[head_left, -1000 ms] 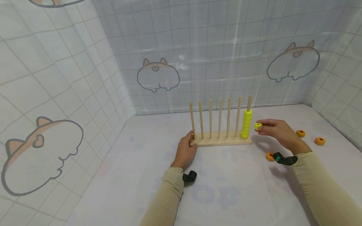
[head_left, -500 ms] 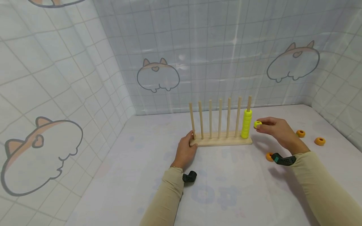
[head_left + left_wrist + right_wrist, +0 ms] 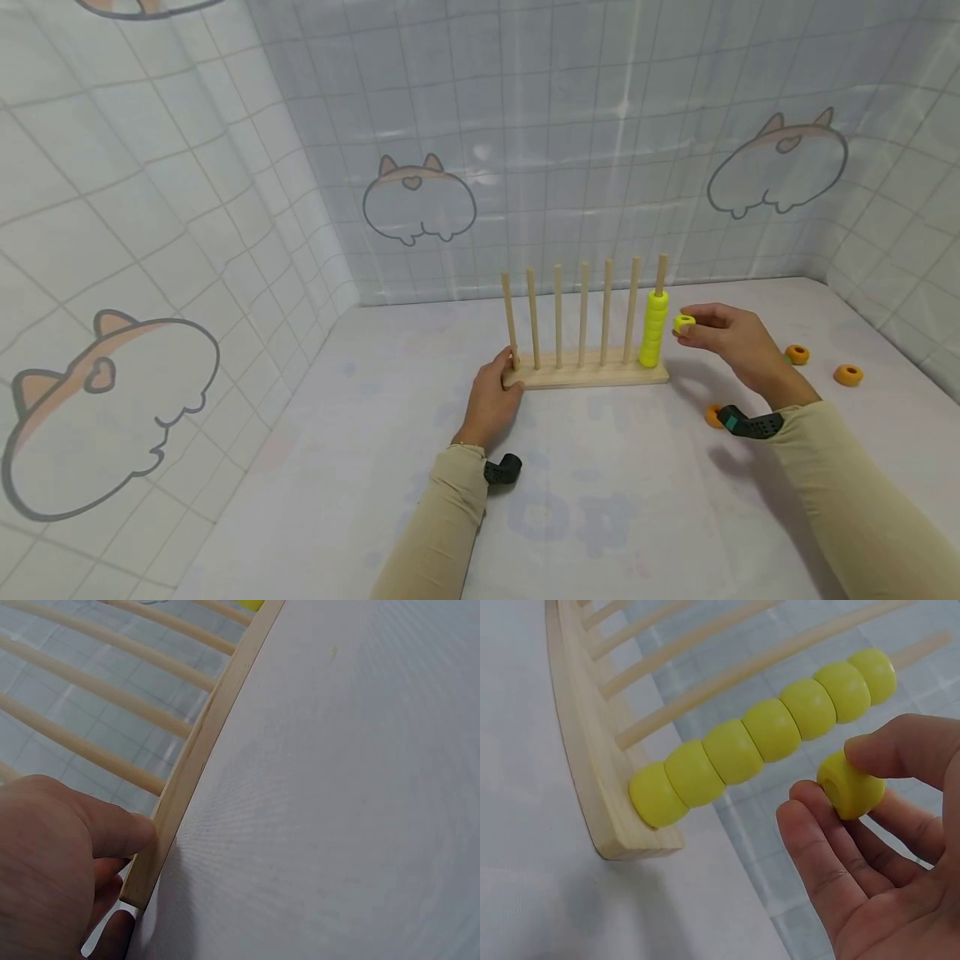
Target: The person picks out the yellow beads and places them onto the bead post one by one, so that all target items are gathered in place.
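Note:
A wooden peg rack [image 3: 592, 377] with several upright pegs stands on the table. Its rightmost peg carries a stack of yellow beads [image 3: 653, 329], and bare wood shows at that peg's top. My left hand [image 3: 493, 400] grips the rack's left end, thumb on the front edge of the base [image 3: 180, 780]. Just right of the stack, my right hand [image 3: 738, 346] pinches a single yellow bead [image 3: 850, 786] between thumb and fingers. In the right wrist view the held bead is apart from the stack, beside its upper beads, with its hole partly showing.
Orange beads lie to the right: one [image 3: 797, 355] behind the right hand, another [image 3: 848, 375] farther right. A third orange bead [image 3: 713, 416] is partly hidden by the right wrist's camera [image 3: 750, 422]. A grid-patterned cloth wall [image 3: 570, 167] rises behind the rack.
My right hand has risen slightly with the yellow bead, which sits a bit higher beside the stack. The left hand and the rack have stayed in place.

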The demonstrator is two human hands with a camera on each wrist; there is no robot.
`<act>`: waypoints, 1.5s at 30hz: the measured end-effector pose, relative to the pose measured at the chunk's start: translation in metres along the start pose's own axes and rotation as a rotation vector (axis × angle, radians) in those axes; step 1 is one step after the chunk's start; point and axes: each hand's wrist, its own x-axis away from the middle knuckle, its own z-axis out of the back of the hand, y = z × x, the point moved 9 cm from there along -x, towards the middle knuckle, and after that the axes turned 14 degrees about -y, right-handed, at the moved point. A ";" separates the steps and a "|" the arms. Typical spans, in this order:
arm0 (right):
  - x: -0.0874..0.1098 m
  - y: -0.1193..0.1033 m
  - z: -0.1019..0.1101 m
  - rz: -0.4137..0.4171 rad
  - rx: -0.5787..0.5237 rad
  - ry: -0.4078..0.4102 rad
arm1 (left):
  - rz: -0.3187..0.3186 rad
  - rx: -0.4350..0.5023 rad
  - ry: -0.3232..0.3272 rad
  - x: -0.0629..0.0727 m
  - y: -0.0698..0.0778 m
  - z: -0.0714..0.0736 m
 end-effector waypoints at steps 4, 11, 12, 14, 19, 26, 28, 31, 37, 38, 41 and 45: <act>-0.001 0.000 -0.001 -0.020 0.010 0.001 | 0.001 -0.001 0.002 0.000 0.000 0.000; 0.001 -0.006 -0.002 0.000 0.029 -0.003 | -0.003 -0.006 0.005 0.000 0.001 0.000; 0.002 -0.007 -0.001 0.005 0.029 -0.002 | -0.001 -0.007 0.004 0.000 0.001 0.000; 0.002 -0.009 0.000 0.007 0.034 0.003 | 0.001 -0.008 0.003 0.000 0.001 0.000; 0.000 -0.010 0.001 -0.014 0.068 0.001 | 0.004 -0.004 -0.001 0.001 0.000 0.001; -0.001 -0.019 0.003 -0.022 0.082 -0.007 | -0.007 0.003 -0.003 0.000 0.000 0.000; -0.001 -0.022 0.003 -0.023 0.081 -0.004 | -0.004 0.004 -0.004 0.000 -0.001 0.000; -0.001 -0.025 0.004 -0.031 0.058 0.006 | -0.003 -0.002 -0.004 0.000 0.000 0.000; -0.003 -0.029 0.009 0.010 -0.086 0.036 | -0.019 0.000 0.000 0.000 0.002 0.001; -0.003 -0.029 0.009 0.017 -0.110 0.040 | -0.018 0.001 -0.001 0.000 0.002 0.001; -0.003 -0.030 0.011 0.013 -0.134 0.049 | -0.011 0.000 -0.005 0.000 0.002 0.000; -0.003 -0.033 0.011 -0.007 -0.124 0.056 | -0.006 -0.003 -0.005 0.001 0.002 0.001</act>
